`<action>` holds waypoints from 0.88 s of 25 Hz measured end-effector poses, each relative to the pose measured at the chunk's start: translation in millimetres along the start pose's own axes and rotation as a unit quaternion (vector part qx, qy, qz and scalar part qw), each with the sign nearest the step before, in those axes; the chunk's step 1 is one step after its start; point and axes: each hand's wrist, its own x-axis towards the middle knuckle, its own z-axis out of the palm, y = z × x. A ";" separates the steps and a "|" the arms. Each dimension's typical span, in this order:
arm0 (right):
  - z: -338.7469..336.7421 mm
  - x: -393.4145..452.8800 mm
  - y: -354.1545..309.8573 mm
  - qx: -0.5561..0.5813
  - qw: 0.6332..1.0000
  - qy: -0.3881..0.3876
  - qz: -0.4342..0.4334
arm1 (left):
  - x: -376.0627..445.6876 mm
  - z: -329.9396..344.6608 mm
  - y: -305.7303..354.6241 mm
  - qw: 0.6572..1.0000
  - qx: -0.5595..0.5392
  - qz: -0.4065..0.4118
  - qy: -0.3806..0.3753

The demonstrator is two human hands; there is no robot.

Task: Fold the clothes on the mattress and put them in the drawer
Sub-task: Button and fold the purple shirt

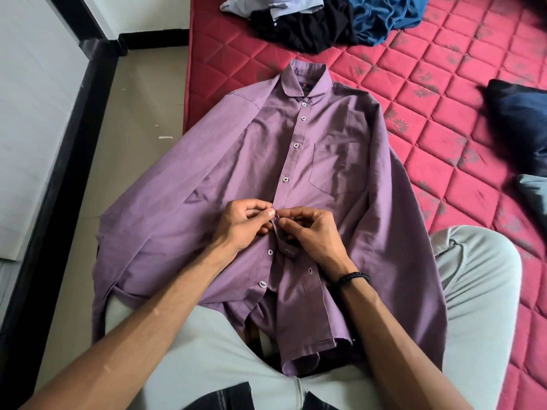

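My left hand (242,223) and right hand (310,232) both pinch the placket of the purple shirt (325,173), which lies front-up across my lap and the red mattress (444,99) edge.

No legible text; small label inside purple shirt (296,161) collar too blurry.

Shirt (296,179) on mattress (444,119); clothes pile (319,22) behind.

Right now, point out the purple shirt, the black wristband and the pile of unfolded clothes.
purple shirt (334,170): head view, chest pocket.
black wristband (353,278): head view, braided band on wrist.
pile of unfolded clothes (302,28): head view, black garment.
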 end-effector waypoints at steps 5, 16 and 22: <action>1.6 0.6 0.4 0.002 1.000 0.014 0.010 | -0.5 1.2 0.1 0.997 0.053 0.060 0.003; 4.0 -5.4 -4.7 -0.105 0.993 0.052 -0.005 | -6.0 0.1 3.5 1.000 0.009 0.023 0.018; 12.7 -8.7 -9.4 -0.264 0.954 0.090 -0.110 | -6.9 0.0 3.8 0.999 -0.004 -0.017 0.029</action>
